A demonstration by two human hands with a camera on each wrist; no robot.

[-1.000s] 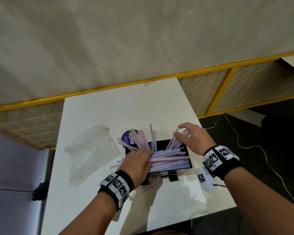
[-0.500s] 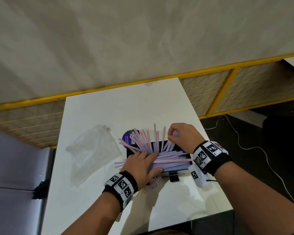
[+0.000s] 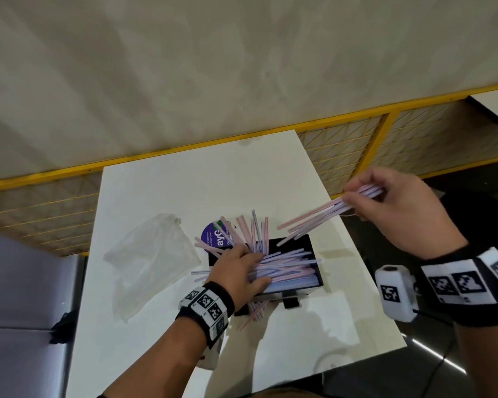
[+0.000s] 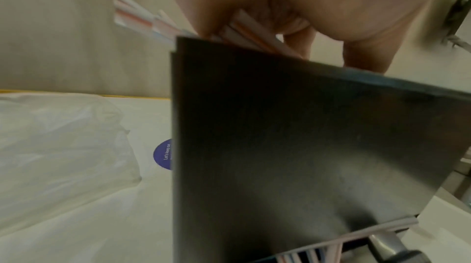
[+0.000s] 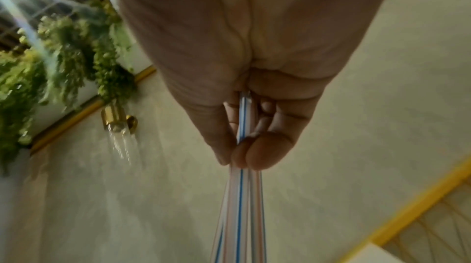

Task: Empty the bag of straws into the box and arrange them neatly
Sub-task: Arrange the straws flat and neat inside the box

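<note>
On the white counter [image 3: 167, 354] the emptied bag [image 3: 147, 254] lies left of the box [image 3: 305, 245] — left hand [image 3: 239, 271] flat on piled straws [image 3: 285, 272], right hand [image 3: 397, 214] pinching a raised bundle [image 3: 322, 214].

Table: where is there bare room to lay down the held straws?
Bare table lies beyond the bag and box, toward the wall; also the near strip. Crowded around the box, where loose straws spill.
</note>
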